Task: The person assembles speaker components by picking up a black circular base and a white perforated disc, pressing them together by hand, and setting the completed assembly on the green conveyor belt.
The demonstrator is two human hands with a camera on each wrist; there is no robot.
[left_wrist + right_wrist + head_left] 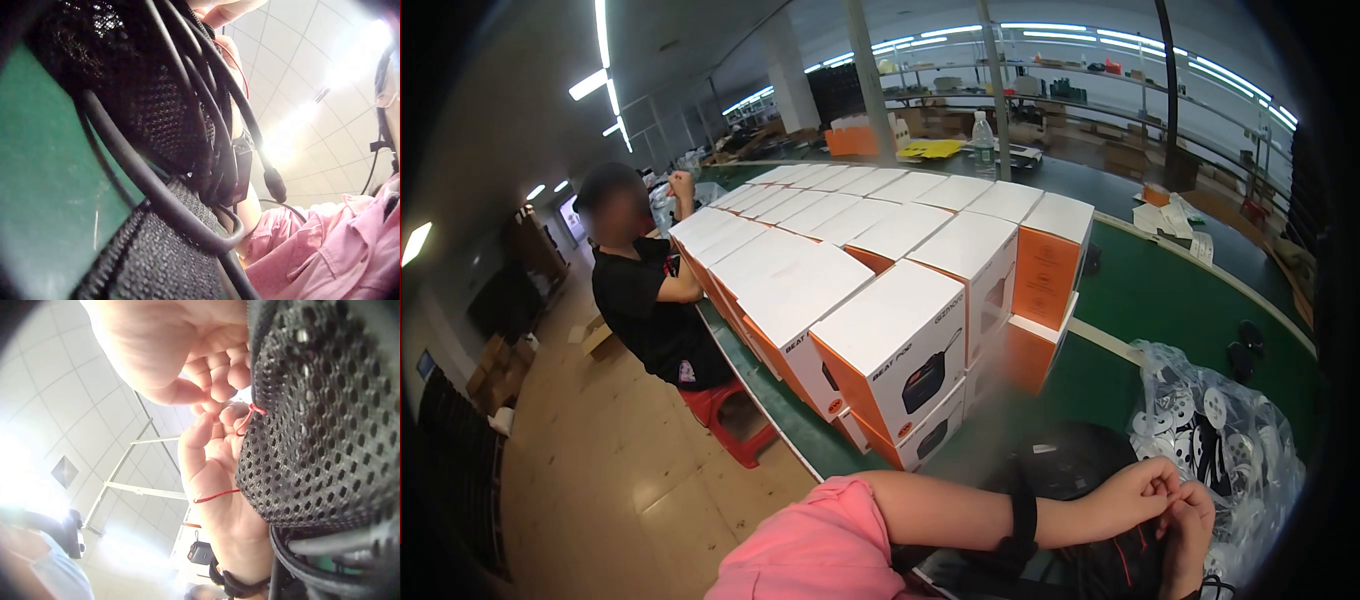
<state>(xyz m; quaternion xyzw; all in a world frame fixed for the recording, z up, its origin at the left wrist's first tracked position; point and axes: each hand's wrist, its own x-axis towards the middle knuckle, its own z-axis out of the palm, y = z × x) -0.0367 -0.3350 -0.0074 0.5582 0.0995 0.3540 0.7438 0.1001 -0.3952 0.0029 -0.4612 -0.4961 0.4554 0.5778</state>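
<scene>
Both hands meet at the lower right of the head view, over a black mesh item. My left hand has its fingers curled and pinches at a thin red cord by the mesh. Fingertip to fingertip with it, my right hand is curled at the same spot, thumb against fingers; the cord's ends are hidden between them. In the left wrist view, black cables bunch over mesh, and the red cord curves past the fingers. A black bag lies beside the hands on the green table.
A clear plastic bag of white and black round parts lies beyond the hands. White and orange speaker boxes are stacked across the green table. Another person sits on a red stool. A bottle stands behind.
</scene>
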